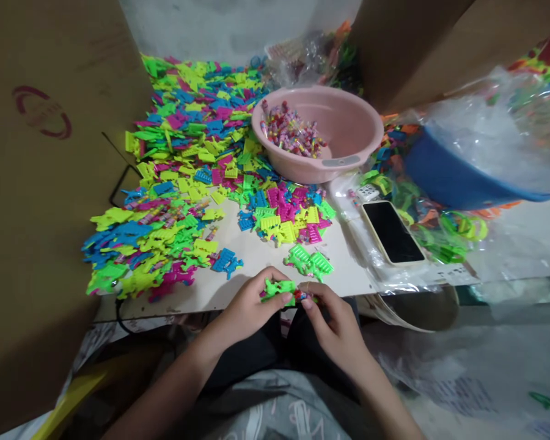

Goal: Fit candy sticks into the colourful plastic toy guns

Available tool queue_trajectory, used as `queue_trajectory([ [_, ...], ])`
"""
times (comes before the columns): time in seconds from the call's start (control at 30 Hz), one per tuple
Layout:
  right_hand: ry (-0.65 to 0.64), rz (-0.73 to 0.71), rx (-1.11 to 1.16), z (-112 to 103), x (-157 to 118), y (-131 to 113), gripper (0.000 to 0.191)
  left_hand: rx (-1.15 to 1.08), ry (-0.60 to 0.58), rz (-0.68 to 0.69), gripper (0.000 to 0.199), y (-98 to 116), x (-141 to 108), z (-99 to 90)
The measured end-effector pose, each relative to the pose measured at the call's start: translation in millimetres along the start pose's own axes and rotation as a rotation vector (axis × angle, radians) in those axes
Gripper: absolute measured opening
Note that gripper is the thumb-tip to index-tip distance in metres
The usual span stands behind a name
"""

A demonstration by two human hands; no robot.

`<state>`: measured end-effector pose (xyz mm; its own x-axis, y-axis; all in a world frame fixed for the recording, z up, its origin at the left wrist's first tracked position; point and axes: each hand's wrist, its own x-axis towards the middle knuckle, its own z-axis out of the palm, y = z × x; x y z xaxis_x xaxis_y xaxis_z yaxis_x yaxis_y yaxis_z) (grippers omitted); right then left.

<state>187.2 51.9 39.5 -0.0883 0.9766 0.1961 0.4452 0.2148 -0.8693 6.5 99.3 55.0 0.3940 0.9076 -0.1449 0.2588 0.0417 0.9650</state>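
Just in front of the table's near edge, my left hand (257,304) grips a bright green plastic toy piece (277,288) between thumb and fingers. My right hand (332,318) meets it from the other side, pinching a small red and blue bit (299,295) against the green piece's right end. Exactly how the two join is covered by my fingertips. Right behind my hands lie a few loose green ribbed pieces (309,261). A blue piece (227,261) rests to their left.
Neon plastic pieces (197,128) heap across the back and left. A pink basin (348,122) contains small multicoloured sticks (293,131). To the right are a phone (393,232), a blue basin (453,174) and clear plastic bags (481,122). Cardboard boxes (50,201) wall the left and back right.
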Motion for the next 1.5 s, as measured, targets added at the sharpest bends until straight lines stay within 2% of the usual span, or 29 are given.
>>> queue_trajectory([
  [0.17, 0.135, -0.016, 0.130, -2, 3, -11, 0.013, 0.016, -0.009, -0.076, 0.012, 20, -23, 0.2],
  [0.3, 0.128, -0.036, 0.125, -3, 2, -16, 0.011, 0.081, -0.001, -0.043, 0.012, 26, -30, -0.5],
  [0.5, -0.103, -0.043, 0.085, -10, 6, -25, 0.007, 0.163, 0.004, 0.026, 0.008, 24, -34, -3.1],
  [0.57, -0.182, -0.058, -0.011, -13, 8, -29, 0.010, 0.181, -0.016, 0.029, 0.007, 23, -35, -5.6],
  [0.67, -0.274, -0.155, -0.205, -15, 8, -33, 0.013, 0.169, -0.044, 0.019, 0.004, 21, -37, -9.3],
  [0.77, -0.339, -0.264, -0.328, -12, 3, -33, 0.014, 0.102, -0.087, -0.039, 0.004, 16, -39, -9.8],
  [0.9, -0.394, -0.250, -0.408, -2, -9, -25, 0.014, -0.030, -0.110, -0.172, 0.012, 4, -41, -2.2],
  [1.03, -0.319, -0.213, -0.557, 11, -19, -11, 0.046, -0.155, -0.093, -0.272, 0.020, -12, -42, 9.4],
  [1.13, -0.283, -0.211, -0.624, 17, -24, -1, 0.053, -0.198, -0.125, -0.329, 0.026, -23, -44, 16.7],
  [1.33, -0.355, -0.197, -0.603, 22, -35, 8, 0.049, -0.242, -0.145, -0.403, 0.034, -41, -56, 29.8],
  [1.5, -0.416, -0.102, -0.452, 31, -65, 13, 0.044, -0.256, -0.144, -0.494, 0.035, -54, -81, 41.0],
])
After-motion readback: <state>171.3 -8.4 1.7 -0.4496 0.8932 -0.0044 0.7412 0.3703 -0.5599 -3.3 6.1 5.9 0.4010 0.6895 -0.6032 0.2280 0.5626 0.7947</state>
